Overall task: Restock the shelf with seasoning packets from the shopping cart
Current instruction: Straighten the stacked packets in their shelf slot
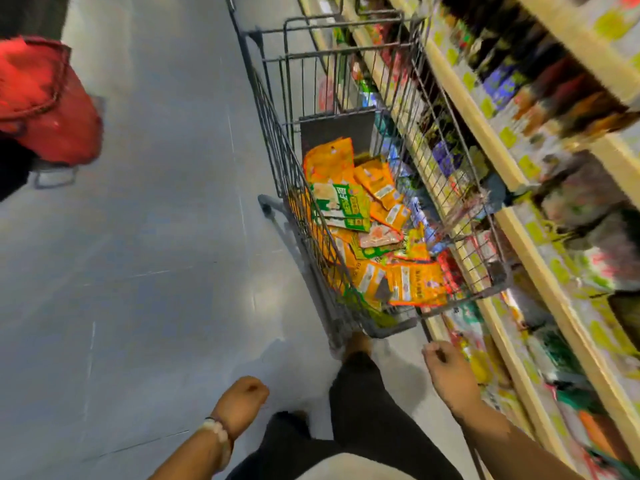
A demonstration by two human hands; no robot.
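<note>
1. Head view: one wire shopping cart (pixel 277 157), beside one shelf (pixel 485 133); seasoning packets (pixel 367 220) heaped inside, too many and too blurred to count.
2. Packets lie ahead of both hands, apart from them.
3. Left hand (pixel 242 400) low, fingers curled, holding nothing.
4. Right hand (pixel 446 372) near the cart's close end, fingers curled, holding nothing.

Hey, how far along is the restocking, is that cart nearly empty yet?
Not nearly. The cart holds a pile of orange and green seasoning packets. Nothing is in hand: the left hand and right hand both hang with curled fingers, holding no packet, short of the cart. The shelf beside it looks stocked, but blur hides how much came from this job. Most remains.
</note>
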